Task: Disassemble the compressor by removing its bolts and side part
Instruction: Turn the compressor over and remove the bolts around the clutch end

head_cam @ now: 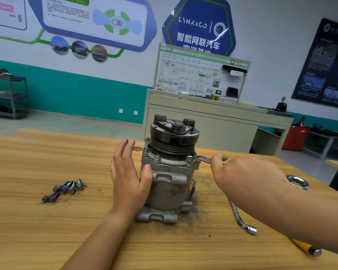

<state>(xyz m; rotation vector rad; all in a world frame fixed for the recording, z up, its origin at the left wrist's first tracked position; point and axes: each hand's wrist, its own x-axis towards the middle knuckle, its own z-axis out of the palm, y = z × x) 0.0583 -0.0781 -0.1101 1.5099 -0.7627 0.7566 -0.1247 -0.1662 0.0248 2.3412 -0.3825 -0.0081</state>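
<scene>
A grey metal compressor (169, 184) stands upright on the wooden table (47, 227), its black pulley (174, 137) on top. Bolts sit in its upper flange, one at the front right (189, 158). My left hand (128, 174) rests against the compressor's left side, fingers straight and thumb on the housing. My right hand (240, 176) grips a wrench (202, 159) whose head sits on the front-right bolt. Several removed bolts (66, 189) lie in a loose pile to the left.
A ring spanner end (298, 182) shows past my right wrist. An offset socket wrench (242, 219) lies to the right of the compressor. A yellow-handled tool (306, 248) lies near the front right edge. Dark grime covers the table around the compressor. A cabinet (213, 121) stands behind.
</scene>
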